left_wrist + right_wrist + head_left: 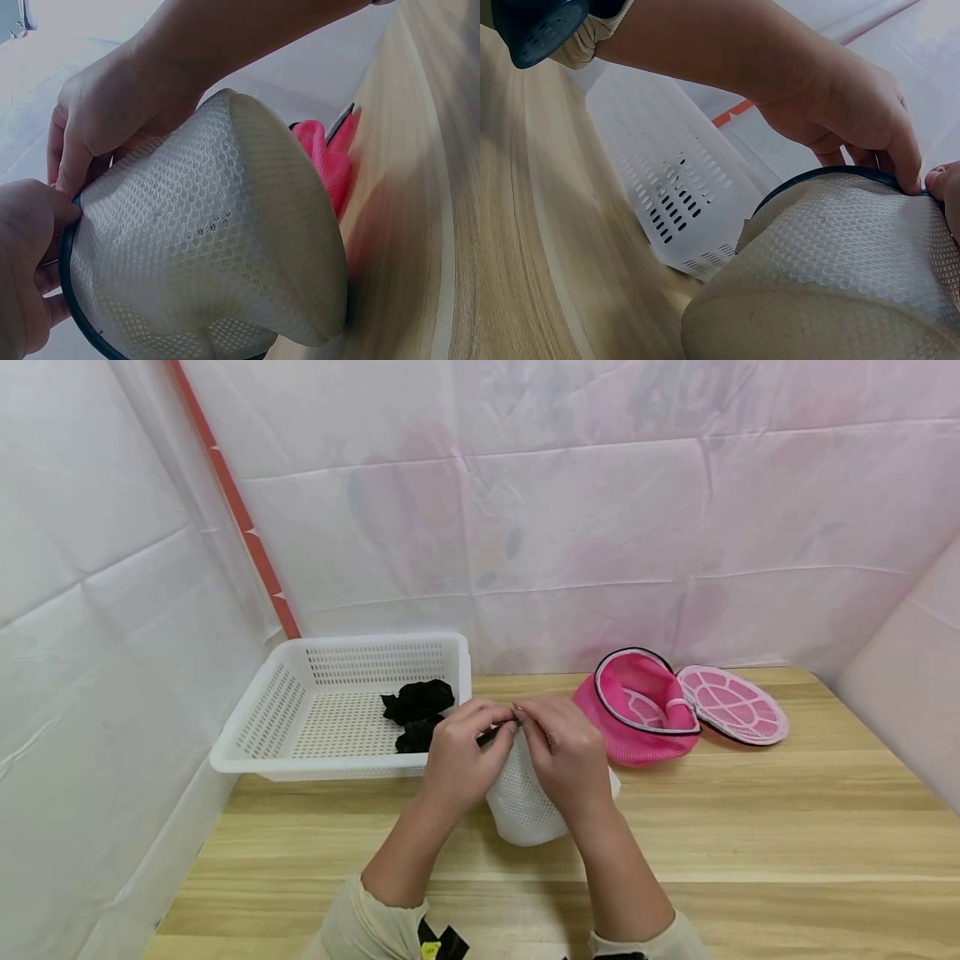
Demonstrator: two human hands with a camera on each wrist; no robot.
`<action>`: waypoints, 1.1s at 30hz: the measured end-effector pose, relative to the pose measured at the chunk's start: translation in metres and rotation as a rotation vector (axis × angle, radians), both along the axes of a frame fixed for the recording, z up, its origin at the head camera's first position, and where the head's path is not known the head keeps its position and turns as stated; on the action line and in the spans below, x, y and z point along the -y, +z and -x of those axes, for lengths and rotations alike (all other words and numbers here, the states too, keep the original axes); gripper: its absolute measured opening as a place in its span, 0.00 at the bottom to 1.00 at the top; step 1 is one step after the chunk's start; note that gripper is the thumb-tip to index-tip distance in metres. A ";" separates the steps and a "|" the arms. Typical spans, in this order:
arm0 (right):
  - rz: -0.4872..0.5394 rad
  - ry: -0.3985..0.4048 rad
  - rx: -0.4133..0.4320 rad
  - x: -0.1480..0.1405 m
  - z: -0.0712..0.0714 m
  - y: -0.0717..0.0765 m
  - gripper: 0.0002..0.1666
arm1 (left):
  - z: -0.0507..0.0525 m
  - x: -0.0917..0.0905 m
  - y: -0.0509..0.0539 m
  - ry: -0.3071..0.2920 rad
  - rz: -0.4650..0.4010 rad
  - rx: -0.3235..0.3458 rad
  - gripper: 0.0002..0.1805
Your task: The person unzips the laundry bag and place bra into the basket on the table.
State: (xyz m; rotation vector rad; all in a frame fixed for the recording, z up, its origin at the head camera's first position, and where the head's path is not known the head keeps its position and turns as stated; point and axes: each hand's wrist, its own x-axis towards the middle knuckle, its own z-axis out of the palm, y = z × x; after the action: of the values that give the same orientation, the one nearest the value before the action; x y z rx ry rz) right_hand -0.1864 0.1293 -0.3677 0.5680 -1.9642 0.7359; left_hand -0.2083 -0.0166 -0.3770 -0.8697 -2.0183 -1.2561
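Observation:
A white mesh laundry bag (pixel 521 806) with a dark rim is held up over the table between both hands. My left hand (pixel 467 750) pinches its dark rim (pixel 66 262) between thumb and fingers. Close beside it, my right hand (pixel 572 752) pinches the same rim, and the fingertips of the two hands nearly meet. The bag's rounded, solid-looking base (pixel 292 225) hangs toward the table in the left wrist view. Its inside is hidden from all views.
At the back left stands a white perforated basket (pixel 247 747) with black cloth items (pixel 420 700) in it. Behind my right hand sits a pink mesh bag (pixel 637 747), its round lid (pixel 735 706) folded out to the right. The wooden table (pixel 787 835) meets draped sheeting behind.

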 end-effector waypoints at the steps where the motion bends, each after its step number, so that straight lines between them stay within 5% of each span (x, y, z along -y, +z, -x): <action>1: 0.003 0.001 -0.004 0.000 0.000 0.000 0.07 | 0.000 0.000 0.000 0.001 0.002 0.001 0.03; 33: 0.155 -0.046 0.015 -0.010 0.003 -0.001 0.08 | -0.002 0.000 0.001 0.004 0.040 0.030 0.04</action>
State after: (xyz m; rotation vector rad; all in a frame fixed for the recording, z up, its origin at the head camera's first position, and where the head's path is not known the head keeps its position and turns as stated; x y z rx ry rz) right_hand -0.1895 0.1391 -0.3684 0.4237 -1.9074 0.8567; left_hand -0.2059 -0.0163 -0.3756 -0.8699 -2.0741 -1.2378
